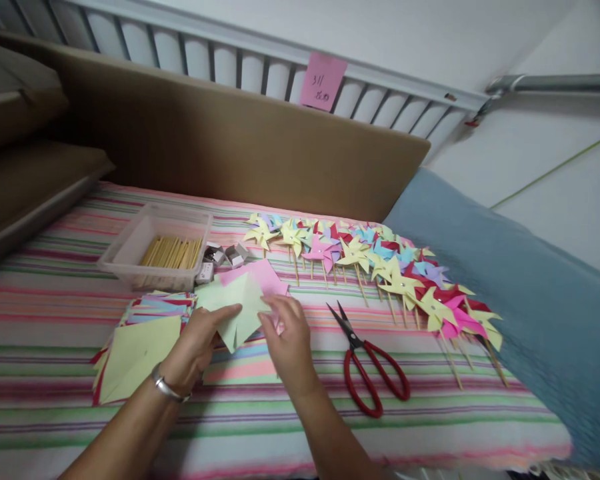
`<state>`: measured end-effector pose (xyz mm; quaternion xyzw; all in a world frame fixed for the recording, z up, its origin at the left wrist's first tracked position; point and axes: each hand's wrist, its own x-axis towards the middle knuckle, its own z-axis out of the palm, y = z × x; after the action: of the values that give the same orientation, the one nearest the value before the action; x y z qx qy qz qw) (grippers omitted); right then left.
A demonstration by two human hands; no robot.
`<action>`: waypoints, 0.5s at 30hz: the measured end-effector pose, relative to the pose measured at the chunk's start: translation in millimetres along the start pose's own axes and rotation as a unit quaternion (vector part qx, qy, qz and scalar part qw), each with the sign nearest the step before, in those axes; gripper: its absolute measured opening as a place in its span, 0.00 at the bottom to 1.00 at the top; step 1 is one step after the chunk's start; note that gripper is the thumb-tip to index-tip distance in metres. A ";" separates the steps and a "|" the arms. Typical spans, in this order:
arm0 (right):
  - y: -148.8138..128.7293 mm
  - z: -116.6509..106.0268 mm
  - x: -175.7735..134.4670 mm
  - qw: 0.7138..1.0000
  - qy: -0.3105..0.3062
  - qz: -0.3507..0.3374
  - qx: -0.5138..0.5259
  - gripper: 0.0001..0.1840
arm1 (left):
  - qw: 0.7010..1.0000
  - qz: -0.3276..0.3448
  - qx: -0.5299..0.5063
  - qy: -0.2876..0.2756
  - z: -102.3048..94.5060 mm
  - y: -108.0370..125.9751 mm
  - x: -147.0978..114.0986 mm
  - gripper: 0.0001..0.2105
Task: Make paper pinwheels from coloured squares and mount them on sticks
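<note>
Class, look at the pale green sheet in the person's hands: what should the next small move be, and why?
Probably the right hand should bend a corner of the pale green sheet toward its middle while the left hand steadies it. The sheet shows a slit, the scissors lie aside, and the pinwheels have corners gathered centrally.

Left hand — a shiny silver bangle at the wrist; right hand — bare.
</note>
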<state>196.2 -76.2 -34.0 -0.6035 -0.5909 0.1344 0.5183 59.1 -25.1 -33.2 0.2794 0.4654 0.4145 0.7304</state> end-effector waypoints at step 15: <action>-12.8 18.0 -15.7 0.985 -0.114 -0.108 -0.072 0.06 | 0.993 0.025 -0.105 0.044 1.5 -6.3 1.4 0.13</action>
<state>170.8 -84.2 -38.6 -0.5526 -0.7158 0.1028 0.4143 63.0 -27.1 -38.2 0.1943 0.4435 0.4913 0.7240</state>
